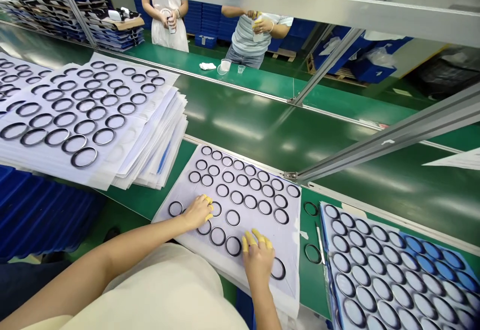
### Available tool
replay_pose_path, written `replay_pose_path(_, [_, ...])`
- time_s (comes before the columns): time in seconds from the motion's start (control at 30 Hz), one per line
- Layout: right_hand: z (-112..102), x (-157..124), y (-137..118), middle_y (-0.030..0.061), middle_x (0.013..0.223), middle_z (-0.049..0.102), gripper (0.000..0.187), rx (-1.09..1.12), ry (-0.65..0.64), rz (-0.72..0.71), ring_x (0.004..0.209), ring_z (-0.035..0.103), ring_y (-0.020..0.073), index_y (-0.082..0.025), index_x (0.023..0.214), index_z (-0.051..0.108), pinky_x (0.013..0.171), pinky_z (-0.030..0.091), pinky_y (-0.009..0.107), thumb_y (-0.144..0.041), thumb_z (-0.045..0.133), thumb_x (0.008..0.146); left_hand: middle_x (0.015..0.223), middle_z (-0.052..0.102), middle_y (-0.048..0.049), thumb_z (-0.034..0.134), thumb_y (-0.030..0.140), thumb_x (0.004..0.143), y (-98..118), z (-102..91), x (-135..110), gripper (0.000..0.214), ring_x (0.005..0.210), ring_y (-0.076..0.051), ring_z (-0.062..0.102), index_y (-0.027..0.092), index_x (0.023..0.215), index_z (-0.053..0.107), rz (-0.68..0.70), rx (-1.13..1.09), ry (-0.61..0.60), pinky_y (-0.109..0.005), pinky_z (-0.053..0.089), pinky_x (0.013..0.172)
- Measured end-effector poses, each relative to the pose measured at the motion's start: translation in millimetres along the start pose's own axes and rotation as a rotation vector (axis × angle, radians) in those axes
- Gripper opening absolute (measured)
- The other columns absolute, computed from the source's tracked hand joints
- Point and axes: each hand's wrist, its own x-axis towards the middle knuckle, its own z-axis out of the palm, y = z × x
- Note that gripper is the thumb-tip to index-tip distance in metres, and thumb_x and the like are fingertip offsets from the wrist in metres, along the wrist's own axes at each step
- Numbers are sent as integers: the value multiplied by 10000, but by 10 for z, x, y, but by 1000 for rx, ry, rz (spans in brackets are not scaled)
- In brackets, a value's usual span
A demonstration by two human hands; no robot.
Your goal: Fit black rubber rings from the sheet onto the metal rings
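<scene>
Many black rings lie in loose rows on a white sheet on top of a stack in front of me. Yellow finger covers are on the fingertips of both hands. My left hand reaches in from the left, its thumb and fingers curled about the near edge of a black ring. Low on the sheet's right part is my right hand, palm down with fingers stretched and slightly apart. It lies between one ring and another ring; what is under its palm is hidden.
A tall stack of ring-covered sheets stands left. At right are a blue-lined tray of rings, a white pen-like tool and two loose rings. A metal post slants across. Two people stand beyond the green conveyor.
</scene>
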Motion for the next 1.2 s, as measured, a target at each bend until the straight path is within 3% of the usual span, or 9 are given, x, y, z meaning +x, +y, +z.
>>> replay_pose_path(0.23, [297,533,-308,88,775,674,263,191,-185,-142,702,595,235,-234,709,684,683,409,352,-308,504,886,1002,601,-95,742,344,754,-61,42,106,215,981,-254,508,146,796,669,71,19,-37,-371,425,809])
replay_pose_path(0.33, [245,538,-261,57,713,671,317,223,-197,-82,638,609,206,-235,707,656,636,420,312,-350,448,917,982,615,-78,714,282,784,-29,20,79,141,964,-229,520,153,772,657,110,-2,3,-349,425,804])
replay_pose_path(0.43, [128,551,-33,39,682,682,362,223,-150,84,585,625,194,-212,859,644,575,438,287,-431,369,948,993,633,-55,609,187,861,-85,-71,39,41,965,-198,528,170,855,646,97,-41,87,-330,429,827])
replay_pose_path(0.5, [29,620,224,64,698,690,430,189,-79,235,580,632,214,-169,976,623,560,450,306,-469,316,950,1020,639,-52,533,162,904,-217,-163,13,111,1005,-194,524,178,950,632,53,-57,149,-340,423,881])
replay_pose_path(0.6, [-74,794,646,200,968,672,548,107,13,399,790,650,292,-97,1056,619,667,472,390,-493,267,917,1008,641,-86,446,153,940,-540,-293,-19,186,1034,-225,521,160,1012,618,-78,-38,222,-406,414,921])
replay_pose_path(0.73, [-48,966,960,213,1068,622,492,74,-67,419,918,615,324,-116,933,685,746,473,416,-470,365,817,862,634,-82,469,152,931,-941,-323,-32,168,945,-237,557,131,885,629,-233,13,205,-449,451,867])
replay_pose_path(0.87, [-9,967,981,163,1015,645,399,32,-204,401,799,633,292,-146,866,696,682,478,392,-395,398,772,959,630,-47,568,268,910,-1076,-220,-6,155,953,-195,598,125,939,621,-325,28,125,-410,493,855])
replay_pose_path(1.07, [3,968,860,190,1065,654,480,-57,-219,472,794,647,285,-119,1079,620,672,478,386,-397,281,884,1122,611,-81,569,322,913,-1096,-137,69,272,1009,-210,601,136,1109,592,-502,14,66,-429,511,870])
replay_pose_path(1.2, [131,974,671,134,1061,667,404,1,-264,315,903,639,263,-154,1069,624,776,487,359,-358,330,882,1156,598,-88,565,322,916,-1124,-120,116,295,1017,-213,600,142,1149,576,-589,-6,57,-429,517,866])
